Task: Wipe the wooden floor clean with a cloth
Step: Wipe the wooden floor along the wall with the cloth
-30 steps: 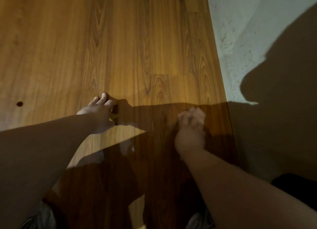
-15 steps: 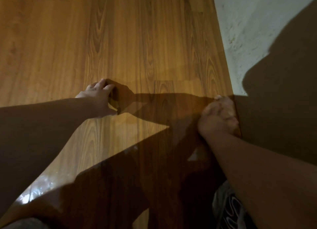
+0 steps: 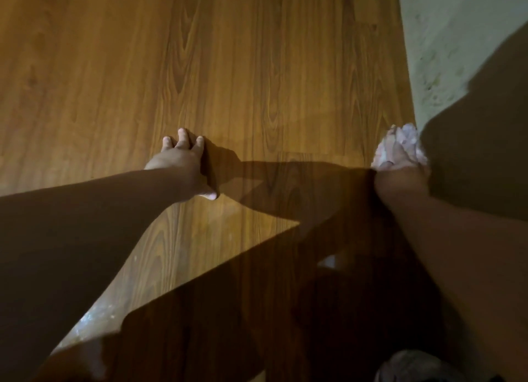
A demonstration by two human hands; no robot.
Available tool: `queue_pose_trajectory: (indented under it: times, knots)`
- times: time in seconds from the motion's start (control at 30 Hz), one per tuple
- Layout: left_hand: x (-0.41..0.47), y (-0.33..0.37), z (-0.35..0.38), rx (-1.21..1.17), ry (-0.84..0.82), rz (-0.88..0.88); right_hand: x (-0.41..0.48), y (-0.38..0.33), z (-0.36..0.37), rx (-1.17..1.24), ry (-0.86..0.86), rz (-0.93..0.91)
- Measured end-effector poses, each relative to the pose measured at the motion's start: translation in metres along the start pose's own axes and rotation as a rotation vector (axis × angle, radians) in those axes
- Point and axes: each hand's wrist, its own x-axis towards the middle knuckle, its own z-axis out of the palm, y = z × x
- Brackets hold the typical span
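Observation:
The wooden floor (image 3: pixel 257 67) fills most of the view, with brown grain running away from me. My left hand (image 3: pixel 183 164) rests flat on it near the middle, fingers spread, holding nothing. My right hand (image 3: pixel 397 158) presses a small pale cloth (image 3: pixel 411 141) onto the boards at their right edge, where the wood meets the wall. The cloth bulges out around my fingers; most of it is hidden under the hand.
A pale, speckled wall (image 3: pixel 457 38) rises along the right edge of the floor, with my dark shadow across it. Shadow also covers the near boards. A glossy wet patch (image 3: pixel 97 318) shines at the lower left. A bit of patterned clothing (image 3: pixel 411 367) shows at the bottom.
My right hand has slid the cloth from the middle boards rightward to the wall edge and a little forward. My left hand has stayed planted on the floor.

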Motion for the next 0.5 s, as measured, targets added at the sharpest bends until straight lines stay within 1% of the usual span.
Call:
queue_pose_trajectory:
  times: [0.07,0.13,0.17,0.2,0.23,0.27,0.3,0.37,0.4,0.47,0.5]
  knots:
    - [0.002,0.000,0.001,-0.018,-0.003,-0.005,-0.005,-0.023,0.009,-0.061,0.000,-0.066]
    - [0.005,0.000,0.003,-0.015,-0.007,-0.007,-0.028,-0.064,0.024,0.003,-0.031,-0.086]
    - [0.006,-0.001,0.003,-0.005,0.002,-0.011,-0.044,-0.089,0.032,0.064,-0.022,-0.165]
    - [0.007,-0.003,0.004,0.003,0.011,-0.012,-0.063,-0.112,0.038,0.085,-0.007,-0.314]
    - [0.008,-0.004,0.005,0.008,0.022,-0.009,-0.080,-0.128,0.041,0.040,-0.001,-0.503]
    - [0.009,-0.007,0.007,0.008,0.036,-0.005,-0.090,-0.136,0.042,-0.002,0.023,-0.645]
    - [0.010,-0.009,0.008,0.005,0.054,0.000,-0.086,-0.134,0.038,-0.008,0.011,-0.692]
    - [0.010,-0.013,0.011,-0.009,0.088,0.012,-0.060,-0.110,0.028,-0.072,-0.021,-0.610]
    - [0.010,-0.015,0.013,-0.014,0.102,0.019,-0.044,-0.090,0.024,-0.089,0.009,-0.541]
    - [0.010,-0.015,0.014,-0.023,0.122,0.030,-0.011,-0.049,0.006,-0.067,0.048,-0.361]
    - [0.010,-0.015,0.015,-0.027,0.121,0.026,0.000,-0.032,-0.003,-0.051,0.048,-0.238]
